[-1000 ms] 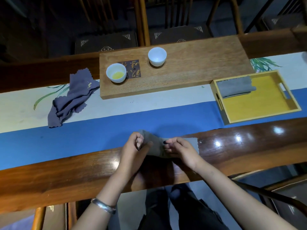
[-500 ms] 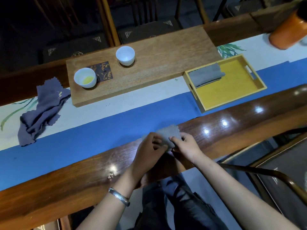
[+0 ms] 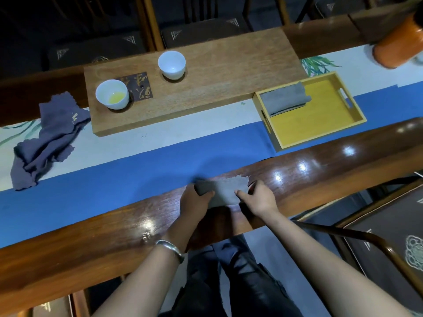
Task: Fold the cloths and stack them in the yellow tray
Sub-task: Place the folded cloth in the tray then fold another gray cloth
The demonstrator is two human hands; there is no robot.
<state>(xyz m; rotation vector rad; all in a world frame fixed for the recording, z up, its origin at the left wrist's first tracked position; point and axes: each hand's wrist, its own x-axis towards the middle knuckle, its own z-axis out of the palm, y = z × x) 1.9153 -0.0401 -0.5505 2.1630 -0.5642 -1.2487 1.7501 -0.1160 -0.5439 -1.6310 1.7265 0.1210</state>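
At lower centre, the left hand [image 3: 194, 200] and right hand [image 3: 259, 197] each pinched an end of a folded grey cloth [image 3: 223, 191] on the wooden table edge [image 3: 320, 170].

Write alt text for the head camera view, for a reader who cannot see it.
Two bare hands, left hand and right hand, hold a folded grey cloth on the wooden table edge. Beyond, a yellow tray holds one folded grey cloth; a crumpled purple cloth lies far left beside a wooden board with two white cups.
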